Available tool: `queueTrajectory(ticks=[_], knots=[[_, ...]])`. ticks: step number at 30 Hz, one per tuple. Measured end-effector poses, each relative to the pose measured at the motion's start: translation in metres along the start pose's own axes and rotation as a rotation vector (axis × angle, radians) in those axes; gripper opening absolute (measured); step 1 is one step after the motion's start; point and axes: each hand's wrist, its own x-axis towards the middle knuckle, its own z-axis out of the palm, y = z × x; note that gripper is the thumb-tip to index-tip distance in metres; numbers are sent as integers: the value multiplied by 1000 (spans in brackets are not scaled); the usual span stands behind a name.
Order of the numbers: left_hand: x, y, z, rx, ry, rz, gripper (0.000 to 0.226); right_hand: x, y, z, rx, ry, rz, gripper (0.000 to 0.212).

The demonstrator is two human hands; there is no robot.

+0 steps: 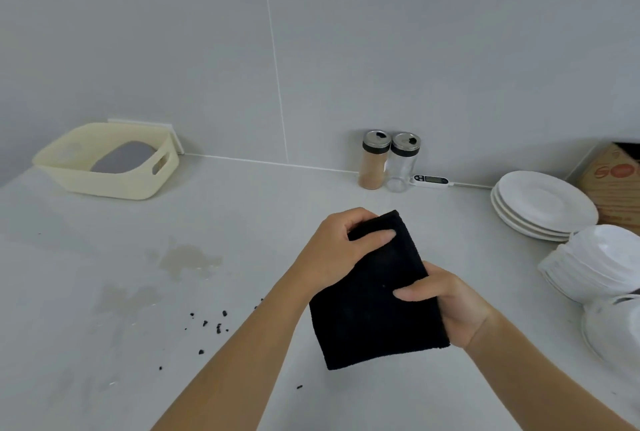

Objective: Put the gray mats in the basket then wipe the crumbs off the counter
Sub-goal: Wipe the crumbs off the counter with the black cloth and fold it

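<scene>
Hands, left hand (337,250) and right hand (450,306), grip black cloth (374,306) above counter (242,209).

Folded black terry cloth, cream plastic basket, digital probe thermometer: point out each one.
Folded black terry cloth (374,306), head view, middle of its face.
Cream plastic basket (104,184), head view, near wall.
Digital probe thermometer (431,180), head view, white body by its display.

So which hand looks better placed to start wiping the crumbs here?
Probably the left hand. Both hands grip the black cloth, but the crumbs lie on the counter to its left, beside the left forearm. The right hand would have to cross over.
</scene>
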Motion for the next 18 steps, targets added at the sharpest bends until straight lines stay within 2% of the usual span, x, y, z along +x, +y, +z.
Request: queueTrajectory(ticks=[4, 6, 10, 14, 18], knots=[[-12, -1, -22, 14, 159, 37, 14, 9, 14, 29, 233, 111, -74, 69], [-21, -5, -39, 25, 231, 40, 15, 18, 20, 48, 297, 155, -81, 70], [-43, -18, -77, 96, 308, 50, 18, 36, 30, 82, 373, 241, -113, 64], [-69, -36, -118, 179, 360, 29, 30, 57, 40, 114, 406, 419, -192, 39], [-97, -55, -160, 443, 413, 65, 49, 80, 52, 137, 443, 519, -276, 38]])
